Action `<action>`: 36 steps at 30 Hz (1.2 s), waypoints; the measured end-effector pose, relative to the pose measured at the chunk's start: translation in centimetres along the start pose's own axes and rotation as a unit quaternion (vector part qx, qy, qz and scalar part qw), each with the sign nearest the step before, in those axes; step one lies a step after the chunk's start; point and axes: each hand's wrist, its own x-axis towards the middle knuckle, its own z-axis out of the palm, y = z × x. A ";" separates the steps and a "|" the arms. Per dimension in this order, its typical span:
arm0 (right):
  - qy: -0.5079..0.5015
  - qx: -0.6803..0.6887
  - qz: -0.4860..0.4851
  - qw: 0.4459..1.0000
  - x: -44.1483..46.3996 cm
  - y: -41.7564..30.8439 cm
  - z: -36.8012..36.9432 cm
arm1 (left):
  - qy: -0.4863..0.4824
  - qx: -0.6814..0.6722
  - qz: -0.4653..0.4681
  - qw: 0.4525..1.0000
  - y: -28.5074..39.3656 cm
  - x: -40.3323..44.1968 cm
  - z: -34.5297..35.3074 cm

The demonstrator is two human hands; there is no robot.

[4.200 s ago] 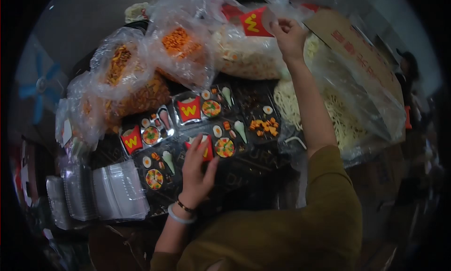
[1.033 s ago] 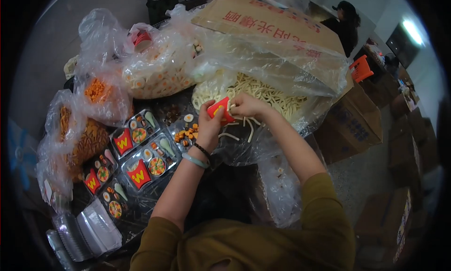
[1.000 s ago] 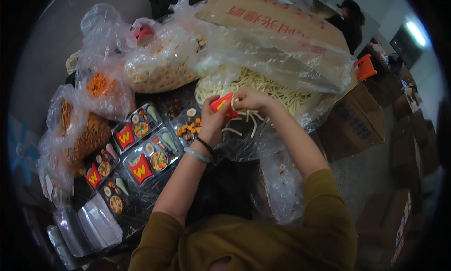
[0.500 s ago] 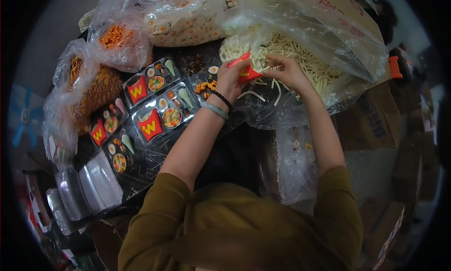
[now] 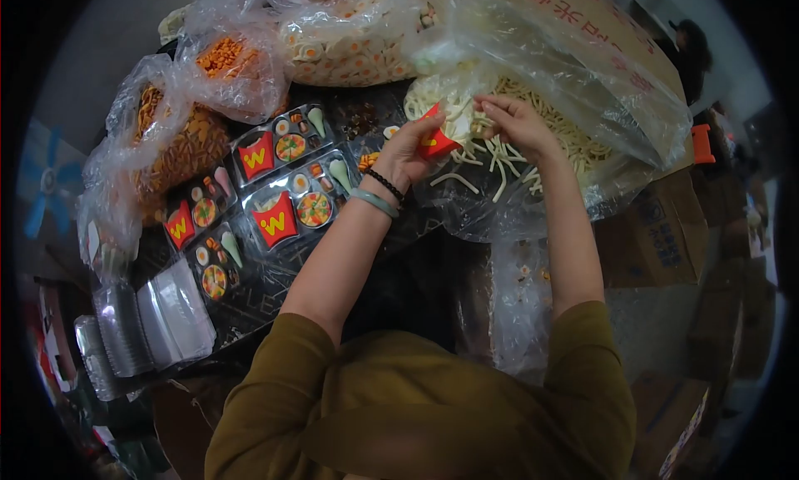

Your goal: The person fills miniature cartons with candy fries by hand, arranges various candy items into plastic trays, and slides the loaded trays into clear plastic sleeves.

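Observation:
My left hand (image 5: 408,153) is closed around a small red french-fry carton (image 5: 436,141) with a yellow mark, tilted over the table. Beside it, my right hand (image 5: 518,124) hovers at the near edge of a heap of pale toy fries (image 5: 549,124) in an open clear plastic bag. Its fingers are drawn together in a pinch; whether a fry is between them I cannot make out. Several loose fries (image 5: 454,180) lie on the dark table below the hands. A small egg piece (image 5: 390,132) and orange pieces (image 5: 369,160) sit next to my left hand.
Clear trays (image 5: 275,220) with red cartons, pizzas, eggs and spoon-like pieces stand at left. Behind are bags of egg pieces (image 5: 345,51), orange bits (image 5: 226,57) and brown pieces (image 5: 187,143). Stacked clear plastic lids (image 5: 175,309) lie front left. Cardboard boxes (image 5: 653,222) stand right.
My right hand has drawn away from the carton, slightly to the right. My left hand still holds the carton, now tilted more steeply. The whole view has shifted a little.

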 end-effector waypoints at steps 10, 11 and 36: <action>0.124 -0.360 -0.359 0.852 -1.0 -1.6 5.5 | 0.116 0.162 0.106 0.974 0.2 -3.1 0.6; 0.097 -0.387 -0.385 0.832 -1.2 -1.9 6.4 | 0.129 0.158 0.135 0.970 0.3 -4.3 1.2; -0.186 -0.078 -0.368 0.908 -8.6 -4.9 36.8 | 0.437 0.173 0.477 0.742 2.2 -33.4 -9.0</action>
